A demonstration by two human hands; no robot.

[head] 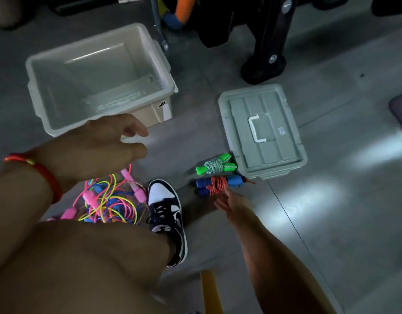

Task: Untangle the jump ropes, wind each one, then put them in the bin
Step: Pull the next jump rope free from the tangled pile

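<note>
Two wound jump ropes beside one lid; one bin; both hands open, holding nothing.

Left hand hovers relaxed; right hand reaches, fingers straight.

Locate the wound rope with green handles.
Head view, centre-right on the floor: the green-handled rope lies against the lid's near-left corner, just beyond the red rope with blue handles.

A red cord bracelet was worn on the left wrist, and a black-and-white laced sneaker on one foot.
</note>
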